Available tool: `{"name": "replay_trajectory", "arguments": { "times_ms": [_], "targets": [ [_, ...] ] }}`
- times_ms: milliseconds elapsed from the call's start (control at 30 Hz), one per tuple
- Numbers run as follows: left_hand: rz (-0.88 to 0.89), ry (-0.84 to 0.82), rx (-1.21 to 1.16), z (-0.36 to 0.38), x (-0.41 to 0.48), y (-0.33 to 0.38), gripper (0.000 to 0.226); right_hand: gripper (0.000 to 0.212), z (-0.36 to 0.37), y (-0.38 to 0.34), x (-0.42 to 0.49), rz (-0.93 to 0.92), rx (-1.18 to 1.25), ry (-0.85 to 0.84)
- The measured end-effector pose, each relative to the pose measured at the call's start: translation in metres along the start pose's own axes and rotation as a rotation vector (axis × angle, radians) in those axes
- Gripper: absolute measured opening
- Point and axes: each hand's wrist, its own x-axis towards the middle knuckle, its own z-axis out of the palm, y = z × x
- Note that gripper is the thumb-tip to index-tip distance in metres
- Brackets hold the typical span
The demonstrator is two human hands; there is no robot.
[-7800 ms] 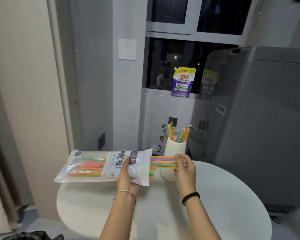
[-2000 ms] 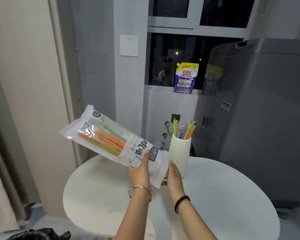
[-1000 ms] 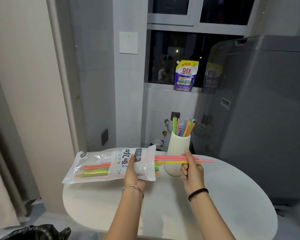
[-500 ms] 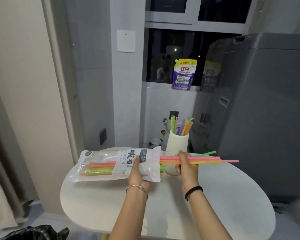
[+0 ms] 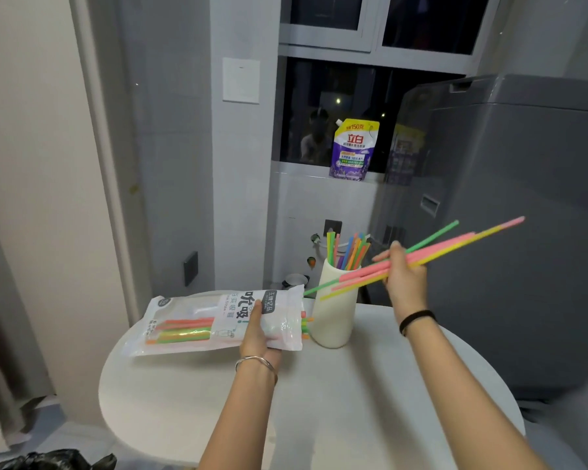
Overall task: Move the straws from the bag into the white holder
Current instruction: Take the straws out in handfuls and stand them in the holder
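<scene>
Straws (image 5: 455, 244) pinched in right grip (image 5: 404, 279) above holder (image 5: 333, 320) | left grip (image 5: 258, 334) clasps bag (image 5: 190, 325) over table edge

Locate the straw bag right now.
Head view, left of centre: the straw bag lies sideways in the left hand above the round table, its open end beside the white holder.

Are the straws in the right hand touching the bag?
Apart. The head view shows the held straws fully out, their lower tips ending right of the bag mouth, with background visible between.
</scene>
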Motion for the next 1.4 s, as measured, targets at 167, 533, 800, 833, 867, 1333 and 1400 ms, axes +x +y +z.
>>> {"name": "replay_trajectory", "arguments": {
  "times_ms": [167, 533, 800, 833, 867, 1333, 1400],
  "targets": [
    [0.010, -0.013, 0.013, 0.004, 0.006, 0.001, 0.052, 0.048, 0.004, -0.033, 0.034, -0.211, -0.079, 0.003],
    [-0.042, -0.034, 0.056, -0.001, 0.016, 0.000, 0.057, 0.047, 0.027, -0.040, 0.068, -0.361, -0.450, -0.157],
    [-0.065, -0.024, 0.091, -0.008, 0.020, 0.000, 0.058, 0.050, 0.048, -0.012, 0.071, -0.313, -0.719, -0.315],
    [-0.065, -0.022, 0.094, -0.009, 0.021, 0.000, 0.059, 0.049, 0.049, -0.007, 0.074, -0.305, -0.721, -0.325],
    [-0.065, -0.020, 0.095, -0.009, 0.022, 0.001, 0.060, 0.047, 0.050, -0.001, 0.077, -0.299, -0.740, -0.328],
    [-0.091, -0.022, 0.071, -0.008, 0.017, 0.006, 0.060, 0.044, 0.050, 0.004, 0.077, -0.266, -0.504, -0.370],
    [-0.088, -0.021, 0.054, -0.007, 0.016, 0.006, 0.059, 0.050, 0.051, 0.003, 0.074, -0.295, -0.546, -0.419]
  ]
}}
